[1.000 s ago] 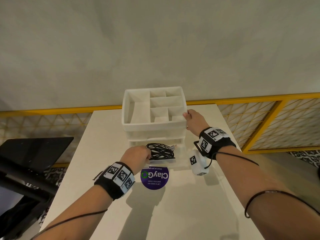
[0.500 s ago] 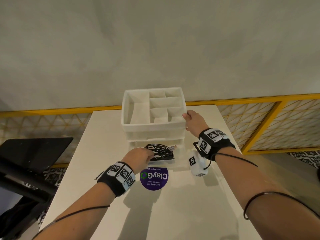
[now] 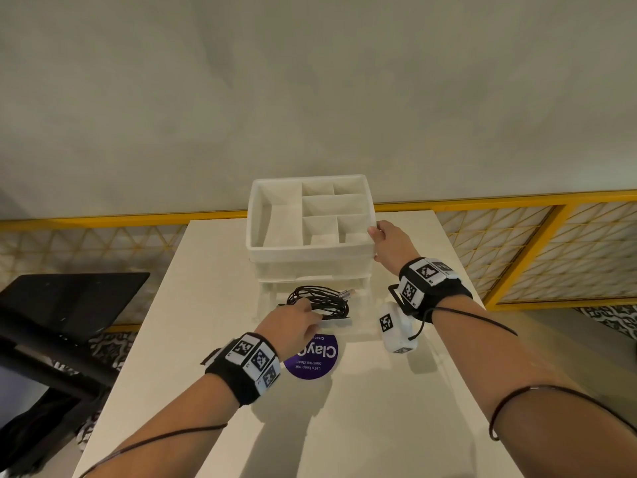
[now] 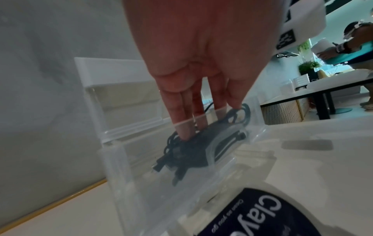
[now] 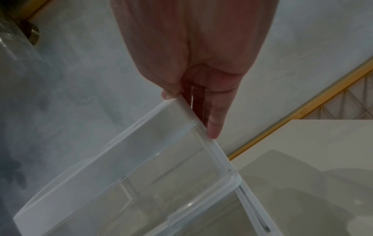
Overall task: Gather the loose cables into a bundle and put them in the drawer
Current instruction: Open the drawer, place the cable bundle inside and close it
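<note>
A coiled bundle of black cables [image 3: 324,301] [image 4: 191,151] lies inside the clear drawer [image 3: 363,315] [image 4: 141,175], which is pulled out at the bottom of the white organizer [image 3: 310,251] [image 5: 121,151]. My left hand [image 3: 305,310] [image 4: 201,124] reaches over the drawer's front wall. Its straight fingers [image 4: 183,124] press down on the bundle. My right hand [image 3: 386,243] [image 5: 193,108] holds the organizer's top right corner, with the thumb on the rim and the fingers down the side wall.
A round purple sticker [image 3: 312,360] [image 4: 262,215] lies on the white table [image 3: 379,426] just in front of the drawer. A black stand [image 3: 69,305] is off the table's left edge. A yellow railing [image 3: 517,201] runs behind. A person [image 4: 353,39] stands far off.
My left hand's fingers have uncurled from the bundle and now lie straight on it, with the hand drawn slightly toward me. The right hand has stayed on the organizer's corner.
</note>
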`<state>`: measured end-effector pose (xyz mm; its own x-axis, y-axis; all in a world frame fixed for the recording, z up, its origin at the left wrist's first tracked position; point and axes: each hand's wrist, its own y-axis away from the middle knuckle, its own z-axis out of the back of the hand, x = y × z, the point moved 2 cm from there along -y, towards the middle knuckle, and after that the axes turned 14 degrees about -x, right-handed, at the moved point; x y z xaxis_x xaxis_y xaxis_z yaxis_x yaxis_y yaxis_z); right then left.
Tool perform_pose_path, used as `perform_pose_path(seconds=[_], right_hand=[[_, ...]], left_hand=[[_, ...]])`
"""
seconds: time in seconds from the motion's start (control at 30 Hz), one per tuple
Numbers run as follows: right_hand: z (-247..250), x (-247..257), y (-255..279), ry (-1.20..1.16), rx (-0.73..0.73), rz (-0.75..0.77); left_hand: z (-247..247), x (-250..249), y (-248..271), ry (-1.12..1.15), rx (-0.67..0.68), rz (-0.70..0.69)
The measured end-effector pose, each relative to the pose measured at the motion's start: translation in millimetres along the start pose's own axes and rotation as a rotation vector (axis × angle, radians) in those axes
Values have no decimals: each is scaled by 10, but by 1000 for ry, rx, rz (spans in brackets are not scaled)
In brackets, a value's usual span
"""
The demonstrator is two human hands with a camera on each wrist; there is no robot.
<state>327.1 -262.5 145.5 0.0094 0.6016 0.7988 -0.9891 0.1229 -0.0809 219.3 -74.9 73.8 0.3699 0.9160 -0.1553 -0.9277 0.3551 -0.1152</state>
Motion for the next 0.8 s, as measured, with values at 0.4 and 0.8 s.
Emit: perform_pose_path(seconds=[0.4,0.8], right_hand=[[10,10,-1,7,0,-1],[7,11,9,14,5,2]], left_hand=[[-96,35,-124,-122,62,12],[-62,365,380,84,-544,162]])
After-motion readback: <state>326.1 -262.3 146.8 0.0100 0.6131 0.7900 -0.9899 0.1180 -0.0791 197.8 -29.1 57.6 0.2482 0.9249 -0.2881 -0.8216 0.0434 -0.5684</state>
